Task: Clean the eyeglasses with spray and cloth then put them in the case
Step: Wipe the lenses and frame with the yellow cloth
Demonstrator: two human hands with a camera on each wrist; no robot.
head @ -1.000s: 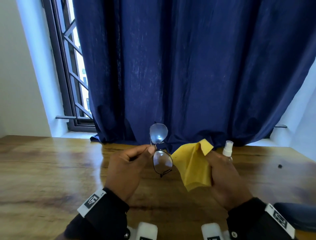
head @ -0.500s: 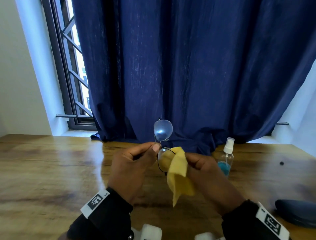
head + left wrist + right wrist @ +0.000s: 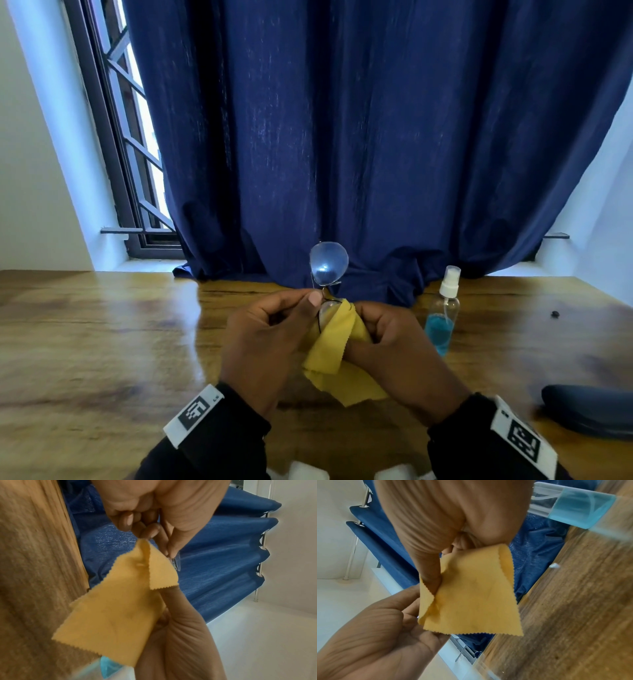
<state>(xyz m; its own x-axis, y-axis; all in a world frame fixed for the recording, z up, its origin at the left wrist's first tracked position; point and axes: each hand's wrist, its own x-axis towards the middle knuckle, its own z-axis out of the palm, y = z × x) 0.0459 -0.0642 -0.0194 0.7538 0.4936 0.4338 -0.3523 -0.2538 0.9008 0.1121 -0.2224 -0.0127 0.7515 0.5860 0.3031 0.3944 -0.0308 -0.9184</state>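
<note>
Held above the wooden bench (image 3: 102, 342), the left hand (image 3: 260, 346) pinches the eyeglasses (image 3: 328, 265) at the bridge between thumb and forefinger, one lens standing upright above the fingers. The right hand (image 3: 394, 356) grips the yellow cloth (image 3: 334, 342), folded around the lower lens. A spray bottle (image 3: 442, 311) with blue liquid stands just right of the hands, and the dark case (image 3: 589, 411) lies at the bench's right edge. A navy curtain (image 3: 376, 137) hangs behind, a barred window (image 3: 126, 137) to its left.
</note>
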